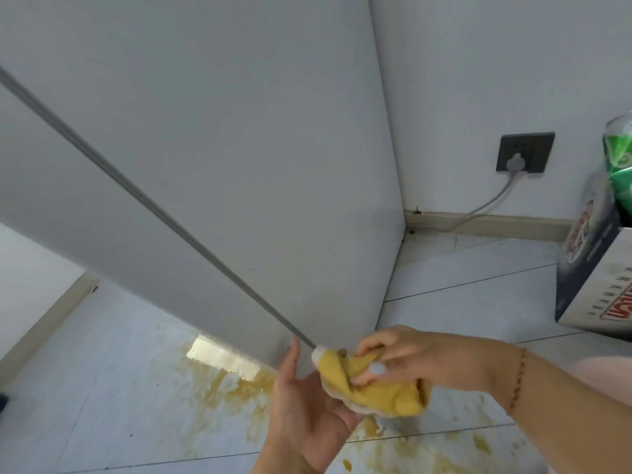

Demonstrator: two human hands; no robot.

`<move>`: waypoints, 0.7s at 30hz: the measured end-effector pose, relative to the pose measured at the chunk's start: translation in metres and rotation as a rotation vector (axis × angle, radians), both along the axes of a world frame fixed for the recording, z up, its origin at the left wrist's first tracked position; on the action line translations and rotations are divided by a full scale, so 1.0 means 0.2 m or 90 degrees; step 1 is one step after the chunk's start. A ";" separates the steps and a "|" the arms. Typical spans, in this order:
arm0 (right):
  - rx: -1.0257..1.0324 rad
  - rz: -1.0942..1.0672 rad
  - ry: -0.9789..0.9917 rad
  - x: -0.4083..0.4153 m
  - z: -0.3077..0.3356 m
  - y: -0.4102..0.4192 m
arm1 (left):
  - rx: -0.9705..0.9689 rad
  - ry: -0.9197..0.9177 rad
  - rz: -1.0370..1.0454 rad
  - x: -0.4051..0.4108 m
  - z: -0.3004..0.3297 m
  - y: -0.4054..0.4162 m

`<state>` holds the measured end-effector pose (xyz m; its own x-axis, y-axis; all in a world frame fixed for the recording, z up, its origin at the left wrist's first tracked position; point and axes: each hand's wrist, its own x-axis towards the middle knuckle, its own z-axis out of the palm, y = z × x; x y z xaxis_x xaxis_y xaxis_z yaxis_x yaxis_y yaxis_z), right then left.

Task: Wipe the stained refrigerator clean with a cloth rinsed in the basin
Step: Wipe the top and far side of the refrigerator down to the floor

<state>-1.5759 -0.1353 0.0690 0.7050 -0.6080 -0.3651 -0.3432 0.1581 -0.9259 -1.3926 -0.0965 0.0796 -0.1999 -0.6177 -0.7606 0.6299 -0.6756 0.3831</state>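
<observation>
Where both hands meet, yellow cloth [372, 388] pinched by right fingers [367, 350], left fingers [290, 364] straight beneath

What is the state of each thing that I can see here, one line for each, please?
Refrigerator: door shut, side looks mostly clean.
Cloth: bunched, yellow, held at the refrigerator's bottom corner.
Right hand: grips the cloth.
Left hand: palm up, fingers straight, under the cloth.
Floor: stained with yellow-brown spill.
Plug: in the wall socket.
Box: standing on the floor.
</observation>
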 end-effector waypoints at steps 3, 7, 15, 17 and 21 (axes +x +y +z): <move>-0.039 -0.016 0.073 0.09 -0.14 0.04 | 0.001 -0.090 -0.040 -0.02 -0.10 0.02; -0.007 -0.107 0.026 0.18 -0.38 0.15 | 0.019 -0.151 -0.024 -0.03 -0.16 0.04; 0.438 -0.515 -0.013 0.34 -0.87 0.16 | 0.071 -0.350 -0.132 0.24 -0.23 0.15; 0.501 -0.574 0.065 0.37 -1.02 0.13 | 0.059 -0.403 -0.143 0.29 -0.23 0.18; 0.560 -0.593 0.075 0.49 -1.29 0.07 | -0.036 -0.472 -0.144 0.31 -0.19 0.16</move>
